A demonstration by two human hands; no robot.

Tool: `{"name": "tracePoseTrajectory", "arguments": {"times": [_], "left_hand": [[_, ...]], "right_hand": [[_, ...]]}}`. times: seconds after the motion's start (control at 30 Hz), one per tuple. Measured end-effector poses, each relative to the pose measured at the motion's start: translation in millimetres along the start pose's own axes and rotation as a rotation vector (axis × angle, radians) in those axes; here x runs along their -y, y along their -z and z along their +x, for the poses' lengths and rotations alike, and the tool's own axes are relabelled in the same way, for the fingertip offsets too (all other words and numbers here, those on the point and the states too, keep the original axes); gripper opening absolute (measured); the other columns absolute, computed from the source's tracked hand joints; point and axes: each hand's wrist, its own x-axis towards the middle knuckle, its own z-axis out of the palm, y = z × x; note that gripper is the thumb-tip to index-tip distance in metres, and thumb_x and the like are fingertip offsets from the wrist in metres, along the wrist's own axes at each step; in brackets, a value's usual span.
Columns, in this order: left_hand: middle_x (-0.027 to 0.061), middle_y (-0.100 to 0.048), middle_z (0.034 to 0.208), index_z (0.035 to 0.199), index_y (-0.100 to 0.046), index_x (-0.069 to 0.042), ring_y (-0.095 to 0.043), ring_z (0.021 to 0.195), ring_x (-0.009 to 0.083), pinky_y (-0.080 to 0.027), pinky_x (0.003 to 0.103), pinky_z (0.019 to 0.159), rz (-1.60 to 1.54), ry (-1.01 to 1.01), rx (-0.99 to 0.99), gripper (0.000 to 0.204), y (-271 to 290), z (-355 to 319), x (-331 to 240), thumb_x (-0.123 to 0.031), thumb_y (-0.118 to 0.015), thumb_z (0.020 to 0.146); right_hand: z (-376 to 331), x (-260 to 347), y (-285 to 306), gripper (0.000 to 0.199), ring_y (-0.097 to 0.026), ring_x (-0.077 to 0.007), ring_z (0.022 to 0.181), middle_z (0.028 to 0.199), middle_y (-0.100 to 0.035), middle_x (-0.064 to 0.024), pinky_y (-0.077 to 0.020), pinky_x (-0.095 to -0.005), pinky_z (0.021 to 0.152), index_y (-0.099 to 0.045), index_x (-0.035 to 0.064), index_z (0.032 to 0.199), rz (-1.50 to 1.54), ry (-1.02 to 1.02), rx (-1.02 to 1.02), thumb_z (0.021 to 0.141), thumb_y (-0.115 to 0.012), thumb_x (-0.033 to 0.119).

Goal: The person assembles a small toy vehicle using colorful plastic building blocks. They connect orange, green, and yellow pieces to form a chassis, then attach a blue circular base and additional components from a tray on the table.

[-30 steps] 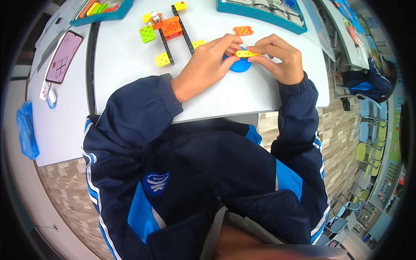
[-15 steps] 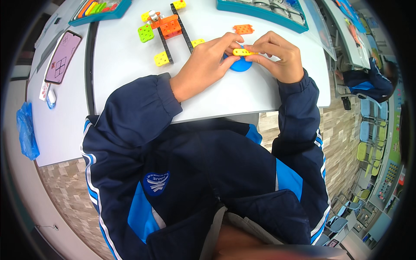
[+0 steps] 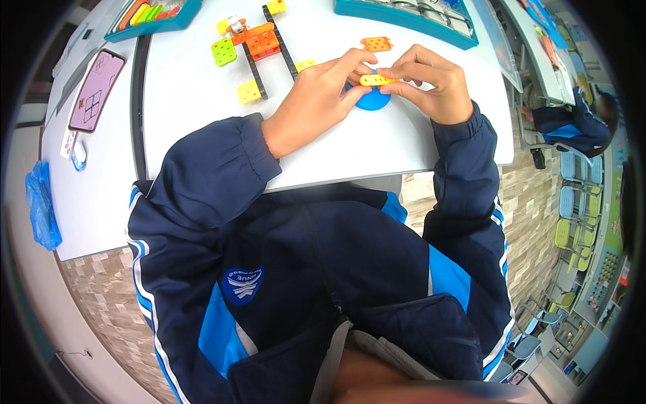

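Note:
My right hand (image 3: 431, 82) pinches a short yellow perforated building strip (image 3: 374, 80) between thumb and fingertips. Under the strip is a round blue disc (image 3: 374, 99), which my left hand (image 3: 323, 93) grips by its left edge, thumb and fingers curled round it. Both parts are held close together; whether they are joined I cannot tell. Beyond my hands lies an orange perforated plate (image 3: 377, 44). To the left stands a partly built model (image 3: 262, 47) with black beams, orange middle blocks, and yellow and green plates.
Teal trays of parts stand at the far left (image 3: 153, 25) and far right (image 3: 410, 15) of the white table (image 3: 202, 121). A phone (image 3: 97, 91) lies on the left table, with a blue plastic bag (image 3: 42, 205) at its edge. Another person (image 3: 579, 124) sits at the right.
Hardly anything differs. Both hands keep their hold on the yellow strip and the blue disc, and the view has shifted very slightly.

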Motion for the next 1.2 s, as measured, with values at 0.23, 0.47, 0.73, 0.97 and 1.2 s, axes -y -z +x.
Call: {"name": "tracePoseTrajectory", "arguments": {"times": [0.23, 0.47, 0.73, 0.97, 1.2], "left_hand": [[0.0116, -0.073, 0.097, 0.121, -0.057, -0.005, -0.072, 0.090, 0.0231, -0.056, 0.032, 0.080, -0.036, -0.003, 0.016, 0.040, 0.1, -1.2, 1.0, -0.002, -0.071, 0.083], [0.0173, -0.068, 0.107, 0.126, -0.052, 0.000, -0.069, 0.097, 0.0278, -0.055, 0.035, 0.086, -0.137, 0.023, 0.081, 0.043, 2.7, -3.1, 2.2, -0.003, -0.067, 0.086], [0.0140, -0.066, 0.105, 0.120, -0.058, 0.000, -0.069, 0.093, 0.0246, -0.053, 0.035, 0.080, -0.018, -0.151, -0.124, 0.038, 75.1, 13.2, -51.9, -0.014, -0.069, 0.088], [0.0093, -0.067, 0.095, 0.103, -0.067, 0.000, -0.066, 0.081, 0.0246, -0.052, 0.033, 0.071, 0.228, -0.313, 0.023, 0.023, 108.4, 9.3, -70.3, -0.018, -0.069, 0.088], [0.0106, -0.070, 0.085, 0.094, -0.073, -0.003, -0.066, 0.080, 0.0268, -0.053, 0.034, 0.070, 0.482, -0.277, 0.086, 0.012, 144.7, -15.0, -46.1, -0.010, -0.070, 0.084]], "right_hand": [[1.5, -0.1, 3.6, 0.025, -0.058, -0.0129, 0.069, 0.080, -0.064, -0.0043, -0.0445, -0.0240, 0.057, -0.076, 0.0032, 0.095, 0.040, -0.004, 0.008, 0.072, -0.083, 0.006], [-1.8, -11.6, 16.5, 0.022, -0.056, -0.0125, 0.069, 0.084, -0.067, -0.0066, -0.0448, -0.0251, 0.064, -0.073, -0.0020, 0.100, 0.141, -0.174, -0.018, 0.080, -0.077, 0.003], [0.0, -30.8, 16.2, 0.018, -0.060, -0.0110, 0.069, 0.086, -0.068, -0.0063, -0.0411, -0.0221, 0.060, -0.068, -0.0035, 0.104, 0.419, -0.601, -0.238, 0.092, -0.066, 0.009], [33.0, 69.1, 6.6, 0.016, -0.063, -0.0129, 0.067, 0.085, -0.070, -0.0092, -0.0456, -0.0228, 0.056, -0.070, -0.0027, 0.094, 0.079, 0.065, -0.103, 0.078, -0.075, -0.004], [44.0, 86.1, -14.8, 0.023, -0.065, -0.0155, 0.072, 0.086, -0.070, -0.0125, -0.0489, -0.0245, 0.062, -0.067, -0.0047, 0.101, 0.184, 0.081, -0.233, 0.079, -0.075, -0.003]]}}
